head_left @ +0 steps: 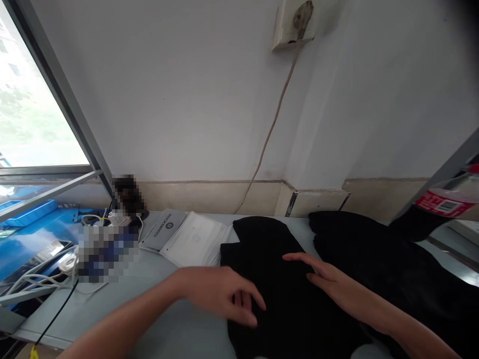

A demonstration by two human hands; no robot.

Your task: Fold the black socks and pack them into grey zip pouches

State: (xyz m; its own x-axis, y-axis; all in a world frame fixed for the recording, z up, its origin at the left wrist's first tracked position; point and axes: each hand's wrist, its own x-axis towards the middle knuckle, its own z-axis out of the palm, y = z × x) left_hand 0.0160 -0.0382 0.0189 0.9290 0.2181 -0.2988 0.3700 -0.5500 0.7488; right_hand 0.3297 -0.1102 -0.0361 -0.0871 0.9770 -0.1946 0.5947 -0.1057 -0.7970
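A black cloth garment (269, 269) lies spread over the grey table, its folds hard to make out in the dark fabric. Over its left edge is my left hand (228, 294), fingers loosely bent, thumb and index finger apart, with nothing visible between them. My right hand (325, 279) hovers at or just above the garment's right part, fingers stretched out; whether it touches the cloth I cannot tell. More black cloth (366, 254) lies to the right, partly behind my right forearm.
Clear plastic bags (198, 237) and a grey printed packet (164, 229) lie left of the garment. A cola bottle (434, 212) leans at the right. Tangled white cables (41, 279) and a blue tray (32, 212) are at far left. A cord (275, 117) hangs from the wall socket (286, 25).
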